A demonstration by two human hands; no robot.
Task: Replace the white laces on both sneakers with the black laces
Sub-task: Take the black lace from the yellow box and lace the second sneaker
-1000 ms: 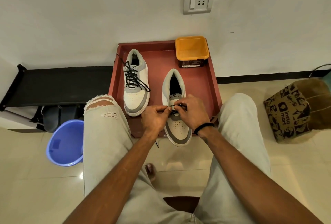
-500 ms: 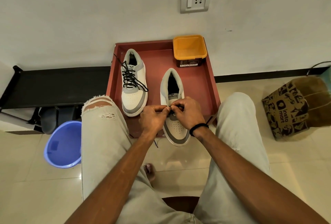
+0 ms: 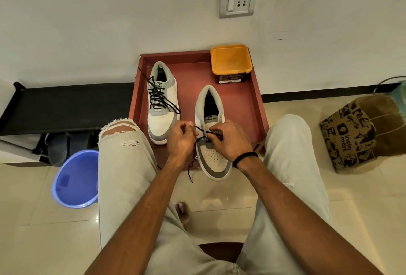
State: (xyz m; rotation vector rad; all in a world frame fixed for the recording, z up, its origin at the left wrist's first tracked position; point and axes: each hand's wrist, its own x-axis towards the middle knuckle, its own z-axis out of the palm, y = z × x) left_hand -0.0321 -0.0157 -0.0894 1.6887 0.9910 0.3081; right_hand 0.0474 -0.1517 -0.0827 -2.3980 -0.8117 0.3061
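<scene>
The light is soft and warm. The shiny floor (image 3: 219, 204) shows pale bright patches. The wall (image 3: 109, 22) is darker near the corners. The picture is sharp in the middle, and straight lines bend at the edges.

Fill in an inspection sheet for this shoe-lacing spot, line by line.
Surface: red tray on tiled floor.
Job's things: left sneaker fully laced black; right sneaker has black lace at its lowest eyelets only.
Clutter: orange tub, blue bucket, paper bag.
Hands: left hand and right hand each pinch the lace.
Cables: nothing seen.
Surroundings: wall socket, black rack.
</scene>
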